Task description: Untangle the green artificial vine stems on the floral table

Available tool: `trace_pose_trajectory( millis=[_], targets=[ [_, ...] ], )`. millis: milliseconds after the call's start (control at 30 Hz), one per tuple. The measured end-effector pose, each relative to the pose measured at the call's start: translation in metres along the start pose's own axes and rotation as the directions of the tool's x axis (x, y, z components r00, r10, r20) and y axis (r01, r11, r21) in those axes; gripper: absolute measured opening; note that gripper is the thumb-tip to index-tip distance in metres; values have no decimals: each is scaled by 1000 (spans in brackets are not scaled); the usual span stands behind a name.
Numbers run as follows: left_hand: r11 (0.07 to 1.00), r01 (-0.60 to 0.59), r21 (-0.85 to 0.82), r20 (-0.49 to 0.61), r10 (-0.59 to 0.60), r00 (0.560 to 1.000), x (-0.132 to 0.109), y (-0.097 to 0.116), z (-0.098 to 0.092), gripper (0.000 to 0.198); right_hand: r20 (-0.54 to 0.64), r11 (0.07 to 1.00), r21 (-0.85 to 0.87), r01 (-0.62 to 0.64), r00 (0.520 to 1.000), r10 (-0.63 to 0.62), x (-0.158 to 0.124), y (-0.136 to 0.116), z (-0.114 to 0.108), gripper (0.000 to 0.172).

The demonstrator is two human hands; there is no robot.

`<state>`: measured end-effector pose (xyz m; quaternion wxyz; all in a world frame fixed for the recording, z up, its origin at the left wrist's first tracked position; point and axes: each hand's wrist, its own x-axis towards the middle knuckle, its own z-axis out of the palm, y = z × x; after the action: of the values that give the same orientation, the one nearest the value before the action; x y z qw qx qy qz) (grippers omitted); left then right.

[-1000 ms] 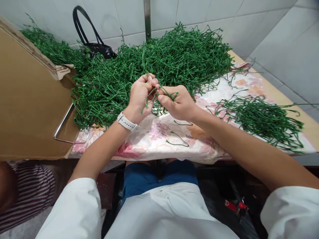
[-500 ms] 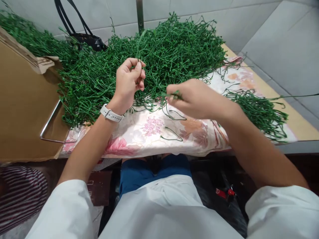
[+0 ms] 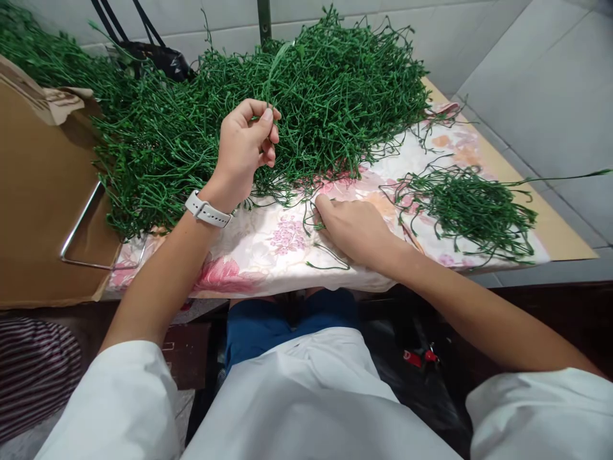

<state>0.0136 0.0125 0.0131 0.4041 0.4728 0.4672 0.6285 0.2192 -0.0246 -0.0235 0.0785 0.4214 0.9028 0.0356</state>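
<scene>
A big heap of thin green plastic stems (image 3: 297,108) covers the back of a table under a floral cloth (image 3: 268,246). My left hand (image 3: 246,147), with a white watch at the wrist, is raised over the heap's front edge and pinches one green stem between thumb and fingers. My right hand (image 3: 352,227) rests low on the cloth near the front edge, fingers curled on a few loose green stems (image 3: 318,220). A smaller sorted bunch of stems (image 3: 467,207) lies to the right of it.
A brown cardboard box (image 3: 43,204) with a metal handle (image 3: 79,239) stands at the left. A black bag (image 3: 148,51) sits behind the heap against the tiled wall. Another person's striped sleeve (image 3: 33,370) shows at lower left. Red-handled tool (image 3: 419,356) lies below the table.
My hands have come apart from a joint grip. The left rose with one stem toward the heap; the right swung out and then dropped onto the cloth.
</scene>
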Motion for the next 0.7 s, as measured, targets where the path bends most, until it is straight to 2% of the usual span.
trace_pose_trajectory(
  millis=[100, 200, 367, 467, 567, 700],
  targets=[
    [1000, 2, 1, 4, -2, 1000, 2, 1, -2, 25, -35, 998, 50, -34, 999, 35, -2, 5, -5, 26],
    [1000, 8, 14, -6, -8, 1000, 4, 1, -3, 26, -86, 989, 129, -76, 992, 88, -16, 2, -11, 25],
    [998, -31, 49, 38, 29, 999, 9, -4, -6, 21, 67, 994, 105, -14, 998, 7, -44, -23, -5, 23],
    [996, -71, 50, 68, 68, 995, 9, -4, -6, 20, 46, 999, 35, -34, 998, 32, -49, -34, 4, 23],
    [997, -58, 47, 32, 57, 998, 7, 0, -2, 27, 8, 999, 15, -36, 999, 36, -49, -38, 8, 27],
    [998, -47, 43, 5, 47, 999, 5, 7, 2, 35, 90, 999, 27, -28, 996, 26, -47, -40, 1, 30]
  ],
)
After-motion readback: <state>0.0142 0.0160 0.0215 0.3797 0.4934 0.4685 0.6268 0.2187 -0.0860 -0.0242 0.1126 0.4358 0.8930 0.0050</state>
